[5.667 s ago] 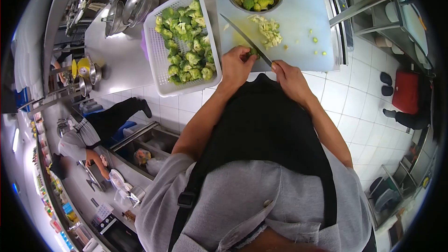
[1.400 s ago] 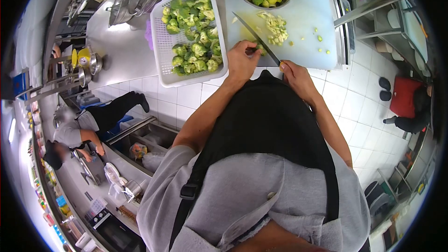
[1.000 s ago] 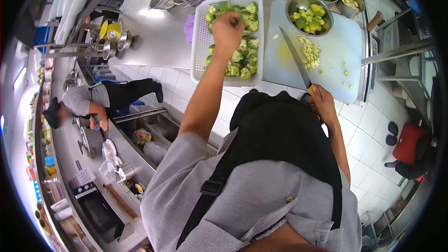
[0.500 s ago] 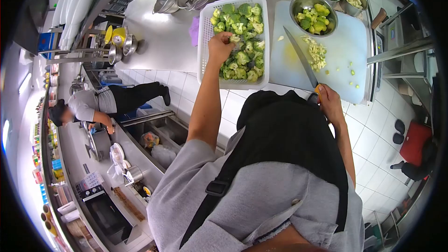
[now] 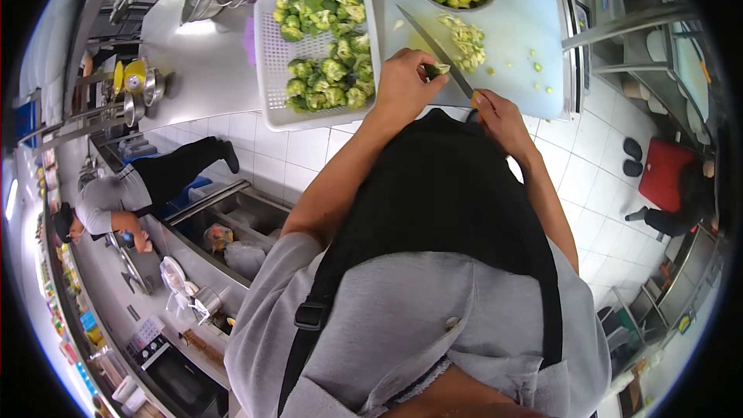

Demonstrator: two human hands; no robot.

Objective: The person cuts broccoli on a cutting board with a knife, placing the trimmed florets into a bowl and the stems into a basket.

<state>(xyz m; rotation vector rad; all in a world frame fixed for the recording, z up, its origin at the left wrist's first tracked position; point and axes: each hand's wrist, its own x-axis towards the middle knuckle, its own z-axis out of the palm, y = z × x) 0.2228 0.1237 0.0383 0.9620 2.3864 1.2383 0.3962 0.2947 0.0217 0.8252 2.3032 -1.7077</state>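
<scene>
I see left hand (image 5: 404, 83) pinching broccoli piece (image 5: 436, 70), dark green, paler end at three o'clock, right hand (image 5: 501, 114) wrapped round yellow-handled kitchen knife (image 5: 439, 53), tip toward eleven.

Green broccoli piece (image 5: 435, 70) in the left hand (image 5: 406, 81), beside a long, slanted, yellow-handled knife (image 5: 440, 53).

The left hand (image 5: 406, 81) is pinching a broccoli floret (image 5: 438, 70) beside the knife (image 5: 436, 50) the right hand (image 5: 501, 118) is gripping; a plastic basket (image 5: 270, 70) is sitting at eleven o'clock.
</scene>
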